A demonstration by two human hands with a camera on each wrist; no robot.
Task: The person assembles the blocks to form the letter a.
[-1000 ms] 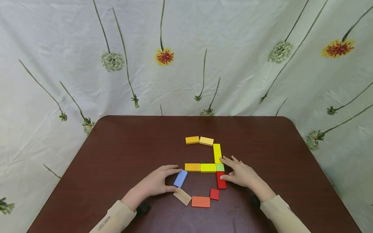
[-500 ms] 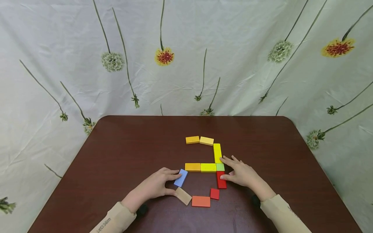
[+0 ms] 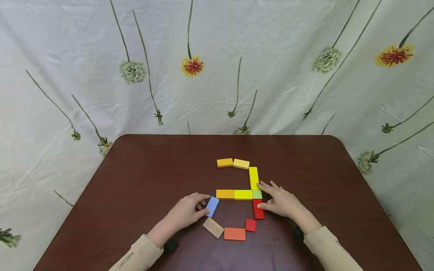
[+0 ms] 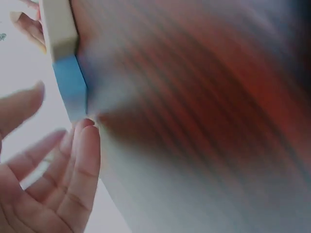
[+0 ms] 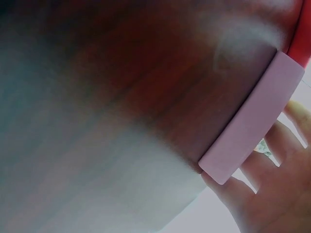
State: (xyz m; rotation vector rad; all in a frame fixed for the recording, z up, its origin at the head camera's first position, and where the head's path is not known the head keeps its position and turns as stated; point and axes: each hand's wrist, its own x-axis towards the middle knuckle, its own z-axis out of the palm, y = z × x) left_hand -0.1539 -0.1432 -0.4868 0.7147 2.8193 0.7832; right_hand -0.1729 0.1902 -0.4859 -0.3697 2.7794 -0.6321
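Note:
My left hand (image 3: pixel 188 210) is beside a blue block (image 3: pixel 212 206). Its thumb tip touches the block's near end, and the index finger reaches its far corner. In the left wrist view, the fingers (image 4: pixel 86 155) are at the end of the blue block (image 4: pixel 72 87), with a beige block (image 4: pixel 60 29) beyond. My right hand (image 3: pixel 279 201) stays spread, its index fingertip on an upright yellow block (image 3: pixel 253 177) and its thumb on a long red block (image 3: pixel 258 210). The right wrist view has a pinkish-looking block (image 5: pixel 252 119) by the fingers; I cannot tell which one it is.
On the dark brown table (image 3: pixel 152 162) the blocks form a curved outline. It includes an orange-yellow block (image 3: pixel 225 194), a yellow block (image 3: pixel 243 194), a green block (image 3: pixel 257 194), a small red block (image 3: pixel 250 225) and an orange block (image 3: pixel 234 234). A flowered cloth (image 3: pixel 217 86) hangs behind.
My left thumb has moved from the beige block up to the blue block. The left index finger has slid to the blue block's far corner. My right hand has stayed put.

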